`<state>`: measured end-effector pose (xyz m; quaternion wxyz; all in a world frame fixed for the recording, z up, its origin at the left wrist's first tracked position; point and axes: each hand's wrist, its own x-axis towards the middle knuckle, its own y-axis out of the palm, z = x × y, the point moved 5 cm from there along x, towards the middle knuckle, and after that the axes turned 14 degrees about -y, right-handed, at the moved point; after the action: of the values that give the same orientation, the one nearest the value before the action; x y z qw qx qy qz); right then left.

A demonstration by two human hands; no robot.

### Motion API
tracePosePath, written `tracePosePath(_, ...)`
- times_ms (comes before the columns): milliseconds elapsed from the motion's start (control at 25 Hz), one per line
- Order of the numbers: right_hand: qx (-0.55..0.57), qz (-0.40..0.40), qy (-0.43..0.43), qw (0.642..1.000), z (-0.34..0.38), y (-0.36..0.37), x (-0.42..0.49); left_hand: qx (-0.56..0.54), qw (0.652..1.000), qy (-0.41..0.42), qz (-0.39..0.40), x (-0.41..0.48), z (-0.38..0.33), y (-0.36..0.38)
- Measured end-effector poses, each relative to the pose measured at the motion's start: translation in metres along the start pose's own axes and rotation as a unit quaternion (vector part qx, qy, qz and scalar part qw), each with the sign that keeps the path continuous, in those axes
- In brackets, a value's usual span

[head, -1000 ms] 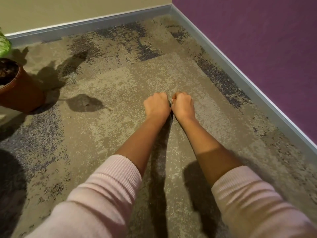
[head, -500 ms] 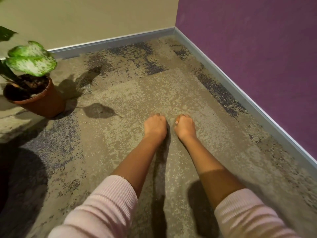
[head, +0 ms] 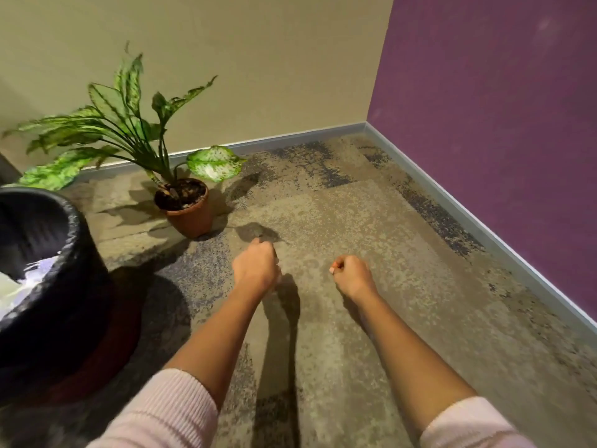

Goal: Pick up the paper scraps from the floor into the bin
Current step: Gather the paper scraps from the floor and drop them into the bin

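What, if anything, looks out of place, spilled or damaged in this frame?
Nothing stands out. The potted plant stands upright, the bin holds white paper, and no scraps show on the carpet. Both the left hand and right hand are curled; whether they hold anything is hidden.

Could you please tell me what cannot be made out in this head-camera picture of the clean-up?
- Head view: whether the curled left hand or right hand holds a paper scrap; the backs of the hands hide the palms.
- Head view: the black bag-lined round bin is cut off by the left edge; its rim hides most of the white paper inside.
- Head view: any small scraps on the mottled beige-grey carpet, lost in its pattern.
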<state>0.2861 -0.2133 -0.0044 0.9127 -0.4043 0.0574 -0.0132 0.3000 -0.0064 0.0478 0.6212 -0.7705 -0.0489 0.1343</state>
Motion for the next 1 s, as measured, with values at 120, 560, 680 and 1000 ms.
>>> tracePosePath(120, 0.009, 0.013, -0.042, 0.999, 0.052, 0.006, -0.006, -0.006, 1.000, -0.001, -0.012, -0.006, 0.024, -0.038)
tracePosePath(560, 0.051, 0.030, -0.222, 0.973, 0.291, 0.017, -0.037, -0.038, 0.989, -0.034, -0.140, -0.028, 0.119, -0.197)
tracePosePath(680, 0.052, 0.033, -0.271, 0.961, 0.346, 0.025, -0.044, -0.033, 0.984, -0.057, -0.163, -0.030, 0.160, -0.233)
tracePosePath(1000, 0.050, 0.083, -0.368, 0.925, 0.457, 0.071, -0.076, -0.003, 0.969, -0.172, -0.178, -0.027, 0.290, -0.279)
